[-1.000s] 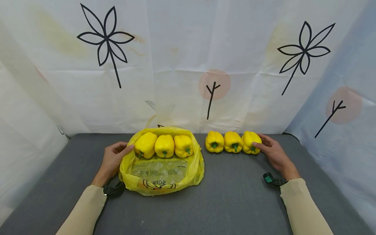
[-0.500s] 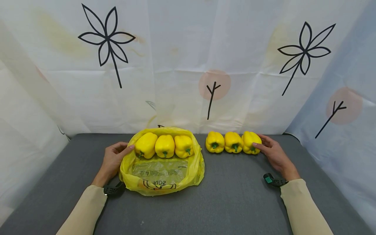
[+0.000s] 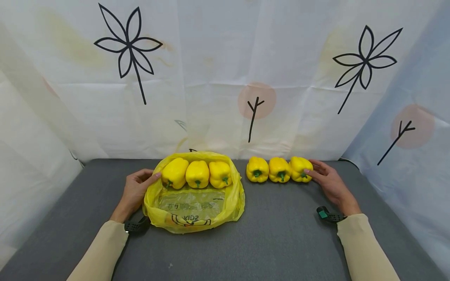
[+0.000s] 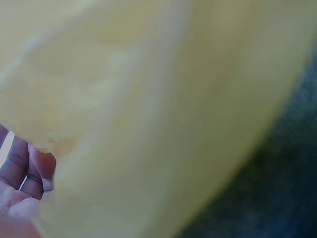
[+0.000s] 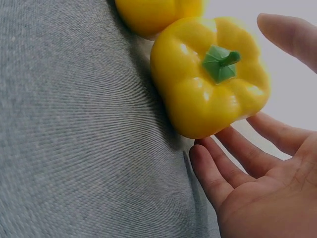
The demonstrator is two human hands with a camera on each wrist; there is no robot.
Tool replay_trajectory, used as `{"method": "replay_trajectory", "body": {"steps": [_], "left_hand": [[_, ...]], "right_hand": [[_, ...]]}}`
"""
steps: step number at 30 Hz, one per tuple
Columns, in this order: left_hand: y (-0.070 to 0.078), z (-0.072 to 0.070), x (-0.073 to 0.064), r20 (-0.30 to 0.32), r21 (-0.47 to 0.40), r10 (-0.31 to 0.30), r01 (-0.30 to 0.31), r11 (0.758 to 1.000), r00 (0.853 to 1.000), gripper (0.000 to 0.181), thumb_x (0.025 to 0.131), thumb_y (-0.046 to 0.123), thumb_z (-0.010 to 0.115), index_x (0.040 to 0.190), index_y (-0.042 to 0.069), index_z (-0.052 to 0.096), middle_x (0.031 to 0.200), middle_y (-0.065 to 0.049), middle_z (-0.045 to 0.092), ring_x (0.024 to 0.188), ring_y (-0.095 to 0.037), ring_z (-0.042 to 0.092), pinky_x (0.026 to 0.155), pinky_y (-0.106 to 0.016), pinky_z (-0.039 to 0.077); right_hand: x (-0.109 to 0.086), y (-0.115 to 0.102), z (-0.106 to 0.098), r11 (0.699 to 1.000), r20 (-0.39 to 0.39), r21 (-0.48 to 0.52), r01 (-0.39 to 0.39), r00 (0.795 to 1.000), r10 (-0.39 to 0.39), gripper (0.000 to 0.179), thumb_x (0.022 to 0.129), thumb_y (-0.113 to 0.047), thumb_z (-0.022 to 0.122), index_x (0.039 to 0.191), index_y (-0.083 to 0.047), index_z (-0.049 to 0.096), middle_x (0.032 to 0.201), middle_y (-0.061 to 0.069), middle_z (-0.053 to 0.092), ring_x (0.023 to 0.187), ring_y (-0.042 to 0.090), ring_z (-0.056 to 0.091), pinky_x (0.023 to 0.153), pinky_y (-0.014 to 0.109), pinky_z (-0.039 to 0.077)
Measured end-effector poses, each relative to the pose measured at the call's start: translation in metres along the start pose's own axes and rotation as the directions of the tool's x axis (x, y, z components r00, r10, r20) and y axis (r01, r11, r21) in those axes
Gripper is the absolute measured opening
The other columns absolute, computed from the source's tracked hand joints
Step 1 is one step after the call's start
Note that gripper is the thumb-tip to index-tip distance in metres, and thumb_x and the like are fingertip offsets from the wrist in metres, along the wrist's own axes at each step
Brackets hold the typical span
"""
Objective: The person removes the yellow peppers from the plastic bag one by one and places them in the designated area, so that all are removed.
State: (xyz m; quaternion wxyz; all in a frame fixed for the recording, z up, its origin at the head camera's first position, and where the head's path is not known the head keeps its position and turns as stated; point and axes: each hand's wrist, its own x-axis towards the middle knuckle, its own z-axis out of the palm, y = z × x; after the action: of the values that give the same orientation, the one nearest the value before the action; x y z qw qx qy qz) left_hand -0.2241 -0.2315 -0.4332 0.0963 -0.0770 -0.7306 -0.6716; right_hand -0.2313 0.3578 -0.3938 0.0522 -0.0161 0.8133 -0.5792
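Note:
A yellow plastic bag (image 3: pixel 233 203) lies with its mouth wide, and three yellow bell peppers (image 3: pixel 197 174) sit in a row inside its far half. At the bag's left rim, my left hand (image 3: pixel 135 191) pinches the film, thumb over the edge; the film (image 4: pixel 148 129) covers most of the left wrist view and hides part of the fingers. Three more bell peppers (image 3: pixel 257 169) stand in a row right of the bag. Beside the rightmost bell pepper (image 5: pixel 208 84), my right hand (image 3: pixel 330 182) has its fingertips against the side, fingers extended, while its thumb stands apart from it.
The grey tabletop (image 3: pixel 274 234) runs under everything. A white printed curtain (image 3: pixel 218 109) rises right behind the peppers and the bag, and a side curtain (image 3: pixel 404 156) bounds the right. Dark straps (image 3: pixel 330 215) sit on both wrists.
The right thumb has drawn slightly away from the rightmost bell pepper, and the right hand has shifted a little to the right. The left hand and the bag stay as they were.

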Motion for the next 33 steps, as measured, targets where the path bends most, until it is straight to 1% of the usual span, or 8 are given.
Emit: {"method": "replay_trajectory", "body": {"steps": [6, 11, 16, 21, 25, 29, 31, 33], "left_hand": [[0.001, -0.001, 0.0, 0.005, 0.02, 0.002, -0.003, 1.0, 1.0, 0.029, 0.099, 0.016, 0.069, 0.111, -0.01, 0.067, 0.091, 0.002, 0.07, 0.078, -0.012, 0.067, 0.068, -0.024, 0.059], [0.001, -0.001, 0.001, 0.006, 0.01, 0.0, 0.0, 1.0, 1.0, 0.03, 0.099, 0.016, 0.069, 0.111, -0.012, 0.066, 0.091, 0.001, 0.069, 0.078, -0.013, 0.067, 0.068, -0.024, 0.059], [0.001, -0.001, 0.002, 0.012, 0.006, 0.006, -0.006, 1.0, 1.0, 0.028, 0.099, 0.015, 0.069, 0.111, -0.011, 0.067, 0.092, 0.002, 0.069, 0.079, -0.013, 0.067, 0.068, -0.025, 0.06], [0.001, 0.0, 0.002, 0.008, -0.013, 0.003, -0.003, 1.0, 1.0, 0.026, 0.099, 0.013, 0.069, 0.111, -0.011, 0.068, 0.092, 0.002, 0.07, 0.08, -0.013, 0.067, 0.069, -0.025, 0.059], [0.001, 0.0, 0.002, 0.008, -0.024, -0.004, 0.004, 1.0, 1.0, 0.026, 0.099, 0.013, 0.069, 0.109, -0.01, 0.068, 0.091, 0.002, 0.07, 0.081, -0.013, 0.067, 0.07, -0.024, 0.059], [0.001, 0.0, 0.001, 0.005, -0.023, -0.006, 0.006, 1.0, 1.0, 0.025, 0.099, 0.013, 0.069, 0.109, -0.01, 0.069, 0.091, 0.002, 0.069, 0.081, -0.013, 0.067, 0.069, -0.024, 0.059], [0.001, 0.0, 0.001, 0.005, -0.017, -0.007, 0.007, 1.0, 1.0, 0.025, 0.098, 0.014, 0.07, 0.109, -0.009, 0.069, 0.091, 0.002, 0.07, 0.081, -0.013, 0.067, 0.069, -0.024, 0.059], [0.0, 0.0, 0.0, 0.001, -0.01, -0.013, 0.013, 1.0, 1.0, 0.028, 0.098, 0.015, 0.07, 0.11, -0.01, 0.068, 0.091, 0.002, 0.07, 0.081, -0.013, 0.067, 0.069, -0.024, 0.059]], "right_hand": [[0.002, -0.003, -0.003, 1.0, -0.024, 0.009, 0.001, 1.0, 0.0, 0.085, 0.104, -0.036, 0.059, 0.162, -0.001, 0.008, 0.164, 0.028, 0.01, 0.148, 0.046, 0.02, 0.116, 0.061, 0.025], [0.002, -0.007, -0.006, 1.0, -0.037, -0.004, 0.022, 0.999, -0.022, 0.085, 0.104, -0.036, 0.059, 0.162, -0.001, 0.007, 0.164, 0.028, 0.014, 0.147, 0.047, 0.021, 0.116, 0.062, 0.024], [-0.003, -0.016, -0.009, 0.998, -0.057, -0.035, 0.055, 0.997, -0.057, 0.082, 0.105, -0.035, 0.057, 0.162, 0.0, 0.009, 0.162, 0.03, 0.019, 0.146, 0.048, 0.022, 0.115, 0.064, 0.024], [-0.007, -0.028, -0.011, 0.996, -0.061, -0.051, 0.075, 0.995, -0.078, 0.082, 0.105, -0.036, 0.058, 0.162, 0.0, 0.01, 0.162, 0.03, 0.019, 0.146, 0.049, 0.02, 0.115, 0.067, 0.019], [-0.01, -0.037, -0.012, 0.992, -0.06, -0.07, 0.1, 0.993, -0.105, 0.082, 0.104, -0.035, 0.059, 0.162, -0.001, 0.012, 0.163, 0.029, 0.02, 0.145, 0.05, 0.023, 0.115, 0.068, 0.018], [-0.012, -0.046, -0.012, 0.988, -0.058, -0.085, 0.13, 0.989, -0.135, 0.079, 0.105, -0.034, 0.059, 0.162, -0.004, 0.014, 0.162, 0.027, 0.022, 0.144, 0.048, 0.026, 0.114, 0.069, 0.018], [-0.014, -0.049, -0.011, 0.985, -0.057, -0.095, 0.143, 0.987, -0.149, 0.078, 0.105, -0.034, 0.059, 0.162, -0.005, 0.016, 0.162, 0.026, 0.024, 0.143, 0.043, 0.03, 0.113, 0.069, 0.02], [-0.015, -0.053, -0.009, 0.982, -0.052, -0.104, 0.159, 0.985, -0.165, 0.076, 0.105, -0.034, 0.059, 0.162, -0.006, 0.018, 0.162, 0.025, 0.025, 0.143, 0.041, 0.031, 0.113, 0.069, 0.021]]}}
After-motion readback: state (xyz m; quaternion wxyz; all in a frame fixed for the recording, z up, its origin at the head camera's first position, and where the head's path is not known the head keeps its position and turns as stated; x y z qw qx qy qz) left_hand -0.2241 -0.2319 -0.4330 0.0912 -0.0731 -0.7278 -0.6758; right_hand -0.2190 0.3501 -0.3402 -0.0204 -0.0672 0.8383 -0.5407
